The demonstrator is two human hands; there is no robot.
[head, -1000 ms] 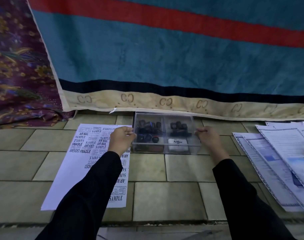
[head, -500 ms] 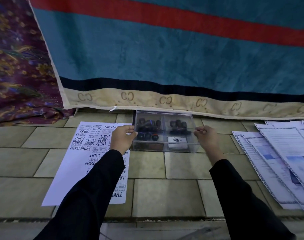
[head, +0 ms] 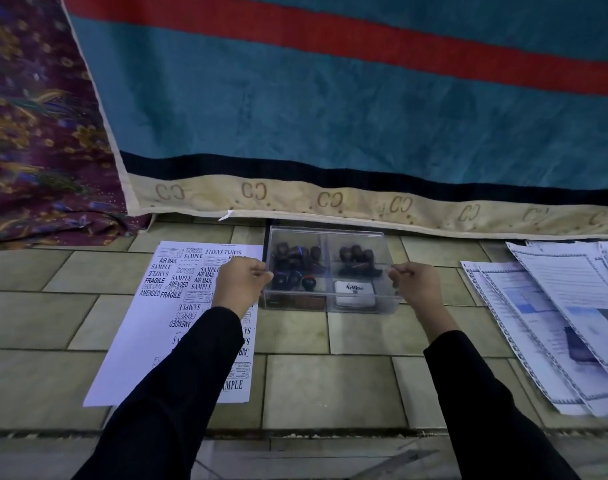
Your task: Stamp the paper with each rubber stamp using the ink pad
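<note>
Clear plastic box sits at frame centre on the tiled floor, rubber stamps and an Artline ink pad visible inside. My left hand pinches its left edge, my right hand its right edge, apparently at the lid. Paper, already stamped, lies just left of the box, partly under my left sleeve.

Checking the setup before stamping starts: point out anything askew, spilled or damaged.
Nothing spilled or damaged. The stamped paper lies slanted to the floor tiles, its prints facing different ways. The documents at right are fanned unevenly. Both hands, left and right, pinch the clear box, stamps and ink pad inside.
</note>
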